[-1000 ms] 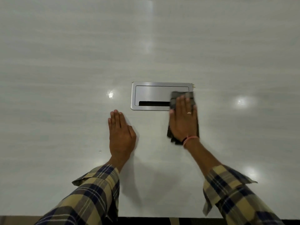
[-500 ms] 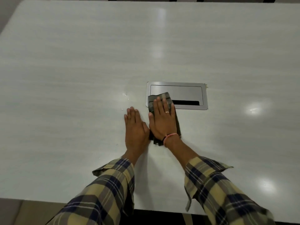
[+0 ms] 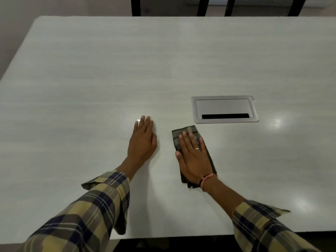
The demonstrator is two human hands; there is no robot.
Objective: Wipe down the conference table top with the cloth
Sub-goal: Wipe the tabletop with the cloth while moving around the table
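The folded dark cloth (image 3: 183, 135) lies flat on the pale bench (image 3: 91, 79), just below and to the left of the metal cable hatch (image 3: 224, 109) set into the top, close to it but apart from its frame. The right hand (image 3: 193, 159) lies on top of the cloth with its fingers (image 3: 190, 140) straight and together, palm down. It grips nothing. It presses the fabric against the surface, which is likely why the cloth is kept folded into a pad: the flat palm spreads the pressure and the whole pad can slide as one piece.

The left hand (image 3: 142, 140) rests flat on the bare bench to the left of the hatch and well left of the cloth, fingers extended and holding nothing. It looks like a brace, taking the person's weight as they lean over the near edge to reach.

Judging by where the pad sits, the strip in front of the hatch is the part being wiped, and the wide stretch of bench beyond and left of the hatch may remain to be covered. Chair backs (image 3: 214, 6) stand past the far edge, behind the hatch.
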